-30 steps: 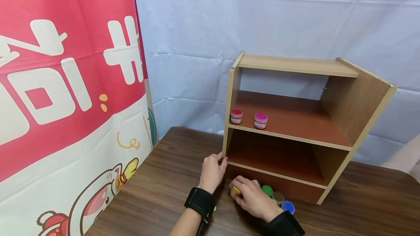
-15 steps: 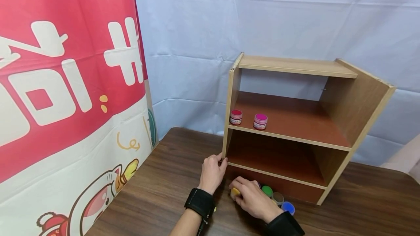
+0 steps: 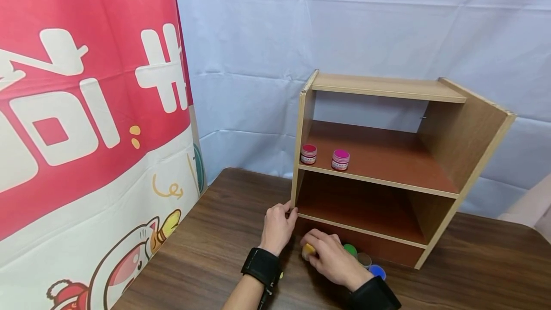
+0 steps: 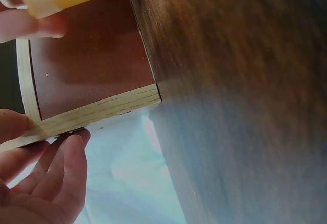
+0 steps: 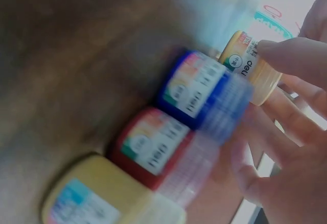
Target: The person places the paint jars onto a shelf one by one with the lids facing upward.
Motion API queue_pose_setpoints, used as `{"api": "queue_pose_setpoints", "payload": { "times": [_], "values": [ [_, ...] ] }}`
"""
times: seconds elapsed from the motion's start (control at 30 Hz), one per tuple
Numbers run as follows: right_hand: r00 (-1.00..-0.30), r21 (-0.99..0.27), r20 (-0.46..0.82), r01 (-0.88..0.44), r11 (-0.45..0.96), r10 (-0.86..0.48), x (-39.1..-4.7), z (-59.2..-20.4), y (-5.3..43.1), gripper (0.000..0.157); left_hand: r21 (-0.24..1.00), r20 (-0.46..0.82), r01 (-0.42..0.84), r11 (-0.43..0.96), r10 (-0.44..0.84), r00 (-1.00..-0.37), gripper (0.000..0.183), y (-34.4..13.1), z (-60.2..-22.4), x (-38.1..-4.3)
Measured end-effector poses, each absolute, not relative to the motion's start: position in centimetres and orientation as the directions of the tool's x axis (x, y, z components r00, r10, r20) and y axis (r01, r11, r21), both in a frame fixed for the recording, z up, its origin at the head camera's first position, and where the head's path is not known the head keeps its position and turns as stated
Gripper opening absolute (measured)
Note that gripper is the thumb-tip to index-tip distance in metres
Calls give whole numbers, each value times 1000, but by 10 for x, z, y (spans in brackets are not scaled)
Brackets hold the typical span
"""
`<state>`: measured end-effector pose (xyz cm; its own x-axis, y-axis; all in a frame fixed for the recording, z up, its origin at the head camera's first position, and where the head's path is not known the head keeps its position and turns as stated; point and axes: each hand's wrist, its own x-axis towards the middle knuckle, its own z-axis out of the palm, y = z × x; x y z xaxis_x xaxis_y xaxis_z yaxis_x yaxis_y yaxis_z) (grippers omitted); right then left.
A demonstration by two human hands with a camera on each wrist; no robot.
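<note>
My left hand (image 3: 277, 229) grips the front edge of the left side panel (image 4: 97, 110) of a wooden shelf unit (image 3: 478, 152), low down. In front of the unit's base, my right hand (image 3: 333, 260) holds a yellow-orange paint jar (image 5: 242, 55) between thumb and fingers. Beside that hand in the right wrist view are a blue jar (image 5: 191, 86), a red jar (image 5: 153, 142) and a pale yellow jar (image 5: 97, 196). Green (image 3: 350, 250), brown (image 3: 364, 259) and blue (image 3: 377, 271) lids show past the right hand in the head view, which hides part of the group.
On the middle shelf, near its front edge, stand a red jar (image 3: 308, 154) and a magenta jar (image 3: 340, 160). The unit stands on a dark wooden table (image 3: 206, 243). A printed red and white cloth (image 3: 99, 123) hangs at the left, and a pale cloth (image 3: 249, 61) behind.
The right hand has moved very slightly, with the yellow-orange jar still held; a lid edge beside its fingers is now covered. The left hand keeps its hold on the panel.
</note>
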<state>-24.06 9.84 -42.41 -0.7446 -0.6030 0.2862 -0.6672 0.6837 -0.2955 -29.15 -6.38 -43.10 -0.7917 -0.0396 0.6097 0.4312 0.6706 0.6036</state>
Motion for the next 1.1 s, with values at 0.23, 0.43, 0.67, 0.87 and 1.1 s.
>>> {"api": "queue_pose_setpoints", "payload": {
  "times": [0.23, 0.43, 0.67, 0.87, 1.1],
  "values": [
    [-742, -275, 370, -663, 696, -560, -237, -408, 102, 23, 606, 606, 420, 675, -49, -794, 29, -63, -430, -291],
    [-714, -259, 465, -675, 691, -524, -234, -391, 109, 26, 614, 603, 420, 668, -54, -796, 28, -63, -430, -291],
    [-635, -221, 605, -714, 664, -481, -233, -362, 125, 28, 616, 603, 419, 667, -56, -796, 30, -63, -431, -290],
    [-605, -192, 681, -691, 697, -413, -228, -336, 140, 30, 613, 610, 429, 663, -51, -791, 30, -63, -431, -290],
    [-534, -145, 771, -677, 721, -347, -224, -314, 155, 36, 614, 608, 432, 660, -46, -793, 29, -63, -432, -291]
  ]
}}
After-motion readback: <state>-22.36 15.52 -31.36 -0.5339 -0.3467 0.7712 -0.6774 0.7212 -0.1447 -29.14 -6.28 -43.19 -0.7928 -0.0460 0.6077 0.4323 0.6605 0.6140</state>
